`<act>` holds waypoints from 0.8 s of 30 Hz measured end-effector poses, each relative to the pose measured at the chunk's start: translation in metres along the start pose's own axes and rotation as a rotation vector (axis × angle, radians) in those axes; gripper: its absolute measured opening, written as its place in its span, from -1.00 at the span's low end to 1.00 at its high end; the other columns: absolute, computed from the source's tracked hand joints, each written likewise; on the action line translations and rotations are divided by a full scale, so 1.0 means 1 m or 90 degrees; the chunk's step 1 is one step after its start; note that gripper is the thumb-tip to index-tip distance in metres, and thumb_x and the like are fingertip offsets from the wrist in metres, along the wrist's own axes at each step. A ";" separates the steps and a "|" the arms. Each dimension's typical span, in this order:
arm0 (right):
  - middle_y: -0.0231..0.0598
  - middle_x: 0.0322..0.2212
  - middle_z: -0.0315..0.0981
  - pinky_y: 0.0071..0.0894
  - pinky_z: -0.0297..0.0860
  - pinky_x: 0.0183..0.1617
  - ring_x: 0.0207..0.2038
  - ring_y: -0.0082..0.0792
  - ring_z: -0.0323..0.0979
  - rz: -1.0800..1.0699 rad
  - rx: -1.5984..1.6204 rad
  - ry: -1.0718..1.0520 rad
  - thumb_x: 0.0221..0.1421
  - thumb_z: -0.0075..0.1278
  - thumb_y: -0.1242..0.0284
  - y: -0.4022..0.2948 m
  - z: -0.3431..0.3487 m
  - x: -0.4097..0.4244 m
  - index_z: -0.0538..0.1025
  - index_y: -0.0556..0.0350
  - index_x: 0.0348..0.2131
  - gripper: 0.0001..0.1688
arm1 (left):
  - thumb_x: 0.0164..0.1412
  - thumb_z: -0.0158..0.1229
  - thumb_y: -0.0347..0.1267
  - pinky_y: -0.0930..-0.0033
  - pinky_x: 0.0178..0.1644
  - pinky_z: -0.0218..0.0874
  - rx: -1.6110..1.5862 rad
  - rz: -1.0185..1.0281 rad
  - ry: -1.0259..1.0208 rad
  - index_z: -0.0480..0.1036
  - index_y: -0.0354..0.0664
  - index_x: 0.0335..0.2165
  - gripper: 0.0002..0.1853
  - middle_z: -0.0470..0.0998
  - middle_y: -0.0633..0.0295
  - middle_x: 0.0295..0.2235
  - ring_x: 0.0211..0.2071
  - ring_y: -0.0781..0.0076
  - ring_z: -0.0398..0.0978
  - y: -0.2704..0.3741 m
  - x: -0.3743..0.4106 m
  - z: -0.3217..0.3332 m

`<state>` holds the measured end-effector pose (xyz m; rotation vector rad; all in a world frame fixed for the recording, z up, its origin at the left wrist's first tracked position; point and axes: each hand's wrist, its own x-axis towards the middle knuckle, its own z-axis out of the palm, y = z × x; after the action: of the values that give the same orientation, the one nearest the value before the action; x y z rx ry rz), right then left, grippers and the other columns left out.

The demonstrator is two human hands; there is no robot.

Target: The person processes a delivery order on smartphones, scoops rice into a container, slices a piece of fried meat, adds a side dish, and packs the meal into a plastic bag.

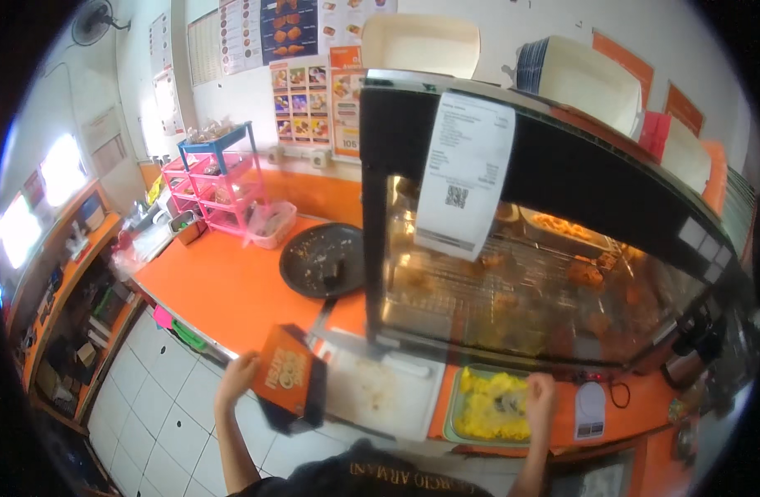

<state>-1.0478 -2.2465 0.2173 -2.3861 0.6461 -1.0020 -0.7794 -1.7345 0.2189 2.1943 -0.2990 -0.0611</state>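
Note:
My left hand (239, 377) grips the edge of an orange and black cardboard food box (285, 376), which bears writing and is tilted above the counter's front edge. My right hand (541, 396), fingers curled, is at the right side of a green tray (449, 428) filled with yellow scrambled egg (479, 401). A blurred greyish utensil (509, 404) seems to rest in the egg; whether my right fingers hold it is unclear. Between my hands lies a white cutting board (386, 404) with stains. A knife with a white handle (411, 366) lies across its far edge.
A glass-fronted food warmer (479, 310) with fried pieces inside rises behind the board, a printed receipt (463, 180) hanging on it. A round black tray (321, 258) sits left of it. A small white scale (590, 410) stands right of the egg tray. A pink rack (221, 186) stands farther back.

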 end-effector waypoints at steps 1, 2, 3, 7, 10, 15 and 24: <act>-0.12 -0.43 0.39 -0.29 0.31 -0.24 -0.36 -0.17 0.40 0.001 -0.007 -0.002 0.06 -0.07 0.56 0.005 0.004 -0.016 0.42 0.29 -0.46 -0.90 | 0.15 -0.06 -0.33 0.43 -0.37 0.27 -0.136 -0.165 -0.007 0.41 -0.26 -0.25 -0.74 0.50 0.16 -0.45 -0.43 0.49 0.46 0.012 -0.008 0.007; -0.10 -0.40 0.39 -0.25 0.31 -0.22 -0.33 -0.15 0.40 0.050 -0.087 -0.024 0.04 -0.05 0.55 0.004 0.010 -0.031 0.44 0.28 -0.44 -0.90 | 0.16 -0.08 -0.33 0.44 -0.39 0.28 -0.232 -0.188 0.017 0.39 -0.27 -0.22 -0.73 0.50 0.16 -0.44 -0.45 0.50 0.45 0.012 -0.009 0.017; -0.08 -0.38 0.39 -0.21 0.31 -0.20 -0.31 -0.13 0.41 0.105 -0.167 -0.048 0.03 -0.03 0.55 0.002 0.012 -0.041 0.46 0.27 -0.41 -0.89 | 0.17 -0.09 -0.34 0.45 -0.41 0.28 -0.323 -0.212 0.037 0.37 -0.29 -0.20 -0.71 0.50 0.15 -0.43 -0.47 0.50 0.45 0.012 -0.009 0.027; -0.09 -0.37 0.40 -0.25 0.32 -0.21 -0.31 -0.13 0.41 0.159 -0.102 -0.082 0.02 -0.01 0.54 0.018 0.024 -0.043 0.47 0.26 -0.39 -0.88 | 0.21 -0.13 -0.21 0.47 -0.46 0.26 -0.406 -0.244 0.010 0.34 -0.23 -0.14 -0.64 0.53 0.15 -0.31 -0.38 0.38 0.53 0.012 0.023 0.076; -0.10 -0.36 0.40 -0.26 0.32 -0.22 -0.32 -0.16 0.42 0.197 0.010 -0.096 0.01 0.00 0.54 0.013 0.029 -0.030 0.47 0.26 -0.39 -0.87 | 0.23 -0.16 -0.16 0.25 -0.31 0.29 -0.088 -0.112 -0.022 0.34 -0.24 -0.12 -0.59 0.52 0.07 -0.26 -0.27 0.22 0.50 -0.091 0.057 0.121; -0.08 -0.34 0.40 -0.25 0.33 -0.21 -0.31 -0.18 0.43 0.294 -0.056 0.023 0.00 0.03 0.52 0.011 0.022 -0.036 0.44 0.28 -0.33 -0.80 | 0.13 0.04 -0.20 0.08 -0.03 0.15 0.292 0.090 0.095 0.34 -0.24 -0.11 -0.59 0.45 -0.03 -0.22 -0.14 -0.07 0.35 -0.055 0.044 0.163; -0.08 -0.45 0.38 -0.18 0.31 -0.28 -0.37 -0.10 0.40 0.229 -0.100 -0.050 -0.07 0.06 0.55 0.036 0.054 -0.046 0.41 0.26 -0.41 -0.83 | 0.14 0.07 -0.32 0.16 -0.01 0.16 0.020 0.340 -0.133 0.35 -0.25 -0.18 -0.71 0.41 -0.01 -0.20 -0.13 -0.01 0.34 0.131 -0.015 0.201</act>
<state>-1.0451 -2.2352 0.1387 -2.3100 1.1117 -0.7229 -0.8500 -1.9638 0.2012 2.0720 -0.9976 0.0117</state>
